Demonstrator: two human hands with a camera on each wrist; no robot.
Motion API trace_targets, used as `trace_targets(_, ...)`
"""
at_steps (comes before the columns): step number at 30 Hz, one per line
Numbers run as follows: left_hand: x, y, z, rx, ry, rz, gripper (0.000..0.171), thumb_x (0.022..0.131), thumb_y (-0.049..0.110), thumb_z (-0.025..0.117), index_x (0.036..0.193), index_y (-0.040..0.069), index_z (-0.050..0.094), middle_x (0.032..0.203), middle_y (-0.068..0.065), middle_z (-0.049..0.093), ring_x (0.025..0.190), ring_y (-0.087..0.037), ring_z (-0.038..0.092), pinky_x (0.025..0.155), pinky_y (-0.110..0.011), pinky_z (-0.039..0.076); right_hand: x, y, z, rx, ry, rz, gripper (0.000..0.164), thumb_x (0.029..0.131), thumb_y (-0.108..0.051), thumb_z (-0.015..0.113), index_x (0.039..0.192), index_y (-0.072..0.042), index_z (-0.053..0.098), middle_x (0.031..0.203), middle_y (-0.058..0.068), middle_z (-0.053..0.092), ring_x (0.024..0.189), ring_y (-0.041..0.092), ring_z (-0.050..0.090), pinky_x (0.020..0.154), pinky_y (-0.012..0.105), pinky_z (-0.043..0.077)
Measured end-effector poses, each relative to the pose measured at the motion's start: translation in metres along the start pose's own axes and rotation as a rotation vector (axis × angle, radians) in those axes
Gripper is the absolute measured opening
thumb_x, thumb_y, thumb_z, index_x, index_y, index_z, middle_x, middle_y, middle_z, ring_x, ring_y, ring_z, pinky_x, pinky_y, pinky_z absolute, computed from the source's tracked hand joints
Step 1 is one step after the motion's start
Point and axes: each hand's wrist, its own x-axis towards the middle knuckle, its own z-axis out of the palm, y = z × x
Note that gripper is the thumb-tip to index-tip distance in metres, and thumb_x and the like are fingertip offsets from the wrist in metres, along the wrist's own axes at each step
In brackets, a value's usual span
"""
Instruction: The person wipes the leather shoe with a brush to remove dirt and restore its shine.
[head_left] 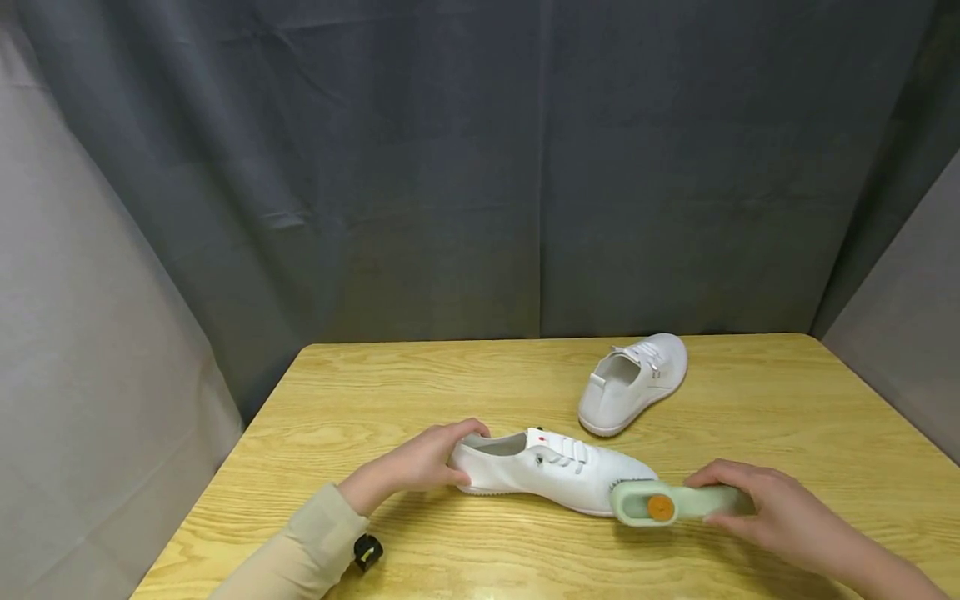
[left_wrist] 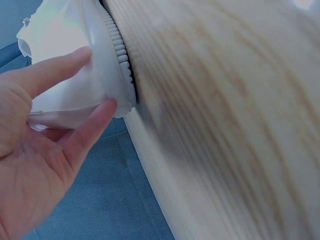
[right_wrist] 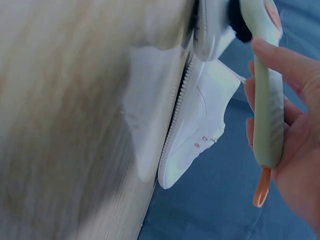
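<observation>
red mark on the near shoe too tiny to read, brush by its toe, bristles mostly hidden in head view, sleeve left of that shoe chopped off

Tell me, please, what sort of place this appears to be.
Probably a staged, curtained-off work area: a dark curtain hangs behind the wood-grained table, and paler fabric hangs at both sides.

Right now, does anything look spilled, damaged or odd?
Nothing stands out. The nearer white shoe sits upright, left hand at its heel, right hand holding the green brush at its toe; the farther shoe is upright too.
</observation>
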Motion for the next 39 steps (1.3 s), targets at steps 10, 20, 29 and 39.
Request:
trace_targets(10, 0.000, 0.000, 0.000, -0.006, 0.007, 0.006, 0.059, 0.079, 0.012, 0.082, 0.129, 0.019, 0.052, 0.127, -0.003, 0.059, 0.112, -0.017, 0.056, 0.092, -0.035, 0.045, -0.004, 0.004, 0.001, -0.062, -0.005, -0.004, 0.050, 0.061, -0.012, 0.090, 0.104, -0.026, 0.068, 0.098, -0.018, 0.064, 0.083, -0.002, 0.058, 0.063, 0.018, 0.047)
trace_targets(20, 0.000, -0.002, 0.001, -0.027, 0.012, 0.015, 0.058, 0.078, 0.012, 0.082, 0.128, 0.018, 0.052, 0.125, -0.003, 0.060, 0.109, -0.016, 0.056, 0.090, -0.035, 0.046, -0.014, 0.024, -0.015, -0.096, 0.168, 0.160, 0.049, 0.060, -0.002, 0.089, 0.102, -0.020, 0.070, 0.097, -0.018, 0.064, 0.085, -0.004, 0.055, 0.071, 0.005, 0.036)
trace_targets(29, 0.000, -0.002, 0.000, -0.023, 0.014, 0.016, 0.058, 0.080, 0.013, 0.081, 0.129, 0.017, 0.052, 0.126, -0.004, 0.060, 0.109, -0.017, 0.056, 0.090, -0.035, 0.046, -0.007, 0.009, -0.003, 0.047, 0.058, 0.021, 0.049, 0.063, -0.005, 0.088, 0.106, -0.022, 0.070, 0.098, -0.016, 0.065, 0.086, -0.002, 0.057, 0.071, 0.008, 0.040)
trace_targets(39, -0.001, -0.002, 0.001, -0.015, 0.017, 0.025, 0.058, 0.080, 0.013, 0.081, 0.130, 0.017, 0.051, 0.126, -0.005, 0.060, 0.109, -0.018, 0.056, 0.090, -0.036, 0.046, -0.015, 0.024, -0.005, 0.030, -0.020, 0.108, 0.040, 0.068, -0.017, 0.087, 0.104, -0.025, 0.070, 0.098, -0.018, 0.064, 0.087, -0.003, 0.056, 0.069, 0.012, 0.043)
